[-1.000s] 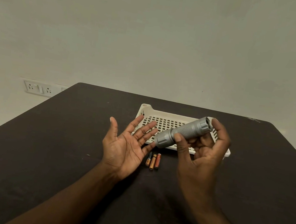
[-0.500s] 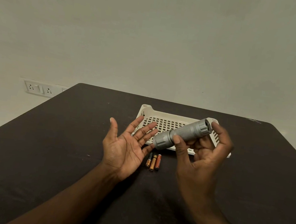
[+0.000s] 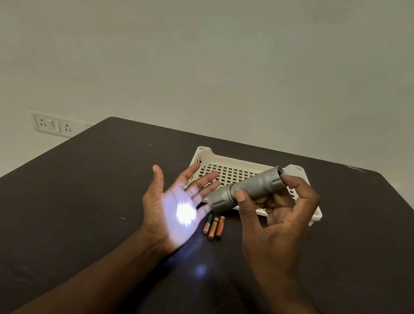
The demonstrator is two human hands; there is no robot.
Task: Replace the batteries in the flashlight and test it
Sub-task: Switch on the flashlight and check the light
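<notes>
Two bare hands over a dark table [image 3: 61, 216], plain wall behind.

Item, right hand [image 3: 278, 216]: grasping a grey flashlight [image 3: 247, 188] by its knurled barrel, thumb on the near side, fingers curled round the far side, index fingertip at the tail cap. The flashlight is held above the table, tilted, head end low and to the left, tail end high and to the right. It is lit.

Item, left hand [image 3: 177, 205]: released, palm up, fingers spread, holding nothing. A bright white spot of light lies on the palm; a fainter bluish patch falls on the table just near of the wrist.

Item, three batteries [image 3: 213, 226]: lying side by side on the table between the two hands, just near of the flashlight's head, touching or almost touching one another. Orange and dark casings.

Item, cream perforated tray [image 3: 228, 170]: on the table beyond the hands. The flashlight and right hand cover its right and near portions; the left fingertips overlap its left near corner.

Item, wall socket plate [image 3: 54, 125]: far left, behind the table edge.
</notes>
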